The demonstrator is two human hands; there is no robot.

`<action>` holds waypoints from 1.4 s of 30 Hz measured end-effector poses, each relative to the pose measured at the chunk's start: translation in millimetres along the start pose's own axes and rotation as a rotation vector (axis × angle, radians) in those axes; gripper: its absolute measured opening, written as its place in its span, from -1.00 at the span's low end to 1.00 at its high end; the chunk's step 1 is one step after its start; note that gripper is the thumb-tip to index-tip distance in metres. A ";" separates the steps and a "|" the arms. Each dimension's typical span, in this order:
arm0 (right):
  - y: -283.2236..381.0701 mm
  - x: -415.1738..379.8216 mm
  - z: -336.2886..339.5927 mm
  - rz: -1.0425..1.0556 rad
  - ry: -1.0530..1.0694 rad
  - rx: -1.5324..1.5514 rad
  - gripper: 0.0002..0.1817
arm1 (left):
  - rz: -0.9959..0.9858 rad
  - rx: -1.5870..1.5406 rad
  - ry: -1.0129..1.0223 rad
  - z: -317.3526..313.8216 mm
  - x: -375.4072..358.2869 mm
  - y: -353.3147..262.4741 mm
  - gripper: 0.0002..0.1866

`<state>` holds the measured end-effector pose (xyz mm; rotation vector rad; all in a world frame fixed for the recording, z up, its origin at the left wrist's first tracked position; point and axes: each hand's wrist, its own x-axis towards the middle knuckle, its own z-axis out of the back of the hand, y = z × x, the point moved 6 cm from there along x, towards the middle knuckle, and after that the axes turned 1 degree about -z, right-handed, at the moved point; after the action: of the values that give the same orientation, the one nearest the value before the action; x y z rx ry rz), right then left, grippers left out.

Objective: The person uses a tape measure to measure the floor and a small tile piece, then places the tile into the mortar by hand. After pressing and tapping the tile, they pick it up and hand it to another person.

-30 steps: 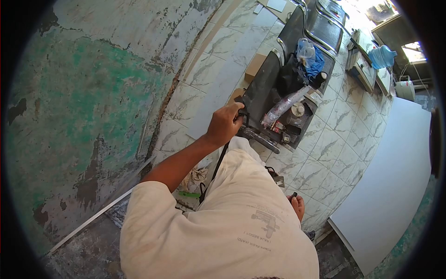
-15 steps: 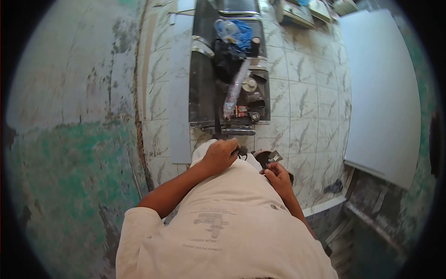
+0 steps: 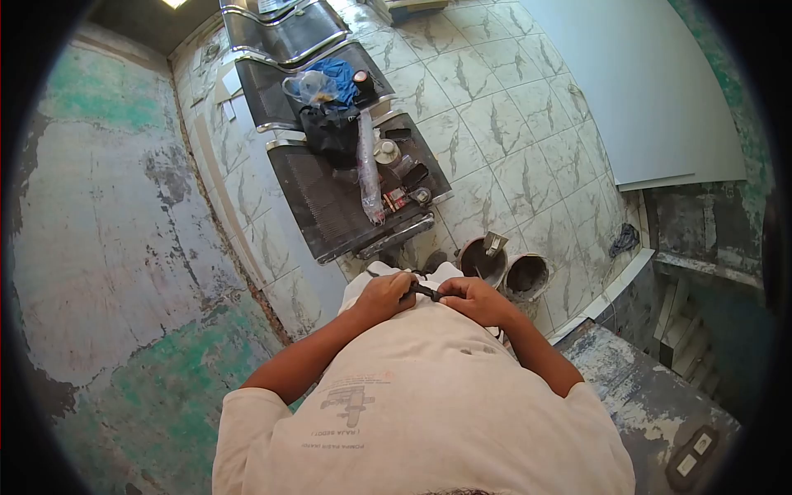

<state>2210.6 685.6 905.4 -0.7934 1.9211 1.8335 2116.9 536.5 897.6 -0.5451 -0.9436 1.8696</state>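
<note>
In front of my waist, both hands are closed on a thin black strap (image 3: 426, 291). My left hand (image 3: 388, 299) grips one part with curled fingers. My right hand (image 3: 478, 302) pinches it a short way to the right. The strap's ends are hidden by the hands and the white shirt (image 3: 445, 388). Just beyond the right hand stand two buckets on the floor. One bucket (image 3: 481, 268) has a metal tool (image 3: 494, 242) at its rim; the other bucket (image 3: 528, 277) looks dirty inside.
A black metal bench (image 3: 309, 202) ahead carries a black bag (image 3: 332, 132), a blue plastic bag (image 3: 337, 78), a plastic-wrapped roll (image 3: 368, 165) and small items. White panels (image 3: 685, 107) lean at right, above steps (image 3: 689, 346). A peeling wall (image 3: 124, 272) runs along the left.
My right hand has moved from beside the bucket to the strap, close to my left hand. The view has turned, so the bench now slants and both buckets show.
</note>
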 end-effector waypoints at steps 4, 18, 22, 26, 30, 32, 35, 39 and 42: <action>1.2 -2.0 -2.3 0.002 0.023 -0.014 -0.74 | -0.158 0.041 -0.004 0.0 2.6 -8.6 -0.72; 0.0 -2.9 -0.8 0.029 -0.020 0.048 -0.78 | -0.315 0.060 -0.086 7.9 2.9 -16.6 -0.72; 6.0 -2.5 -0.1 0.058 -0.024 0.035 -0.78 | -0.312 0.055 -0.055 9.4 8.1 -18.1 -0.70; 5.1 -1.6 0.0 0.088 -0.031 0.036 -0.80 | -0.312 0.018 0.003 7.2 11.4 -15.8 -0.71; 4.7 -1.7 -3.0 0.057 -0.004 0.120 -0.78 | -0.319 0.020 0.059 5.7 16.5 -18.8 -0.73; -0.9 2.4 -2.7 0.068 0.011 0.156 -0.77 | -0.306 0.015 0.094 0.9 18.9 -13.6 -0.73; -5.9 3.5 -5.8 0.079 0.027 0.126 -0.68 | -0.314 -0.006 0.117 -1.0 22.7 -12.6 -0.75; 1.9 3.6 -5.8 0.049 0.033 0.204 -0.54 | -0.256 -0.003 0.319 -8.2 23.1 -11.9 -0.80; -2.3 7.8 -8.1 0.036 0.052 0.185 -0.55 | -0.197 -0.036 0.394 -7.7 24.7 -7.0 -0.77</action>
<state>2206.9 676.5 899.5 -0.7567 2.1136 1.6395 2114.7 563.2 899.1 -0.7795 -0.7390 1.5005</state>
